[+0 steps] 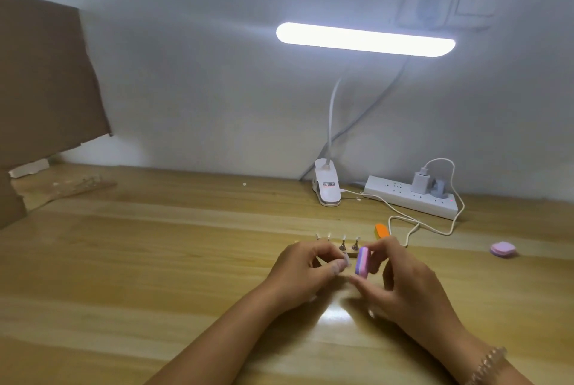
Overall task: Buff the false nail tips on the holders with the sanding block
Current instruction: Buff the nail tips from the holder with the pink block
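Note:
My right hand (400, 279) grips a small pink and purple sanding block (455, 262) between thumb and fingers. The block's face lies against a clear false nail tip (345, 259) on a holder that my left hand (298, 269) pinches. Just behind my hands a wooden base (433, 245) carries several more upright holders with nail tips (436, 238). My left hand hides part of the base.
An orange nail file (382, 231) lies behind my right hand. A pink sponge (503, 250) sits at the right. Farther back stand a clip lamp (326, 187), a power strip (413, 196) and a white cable (403, 217). Cardboard (43, 80) leans at the left.

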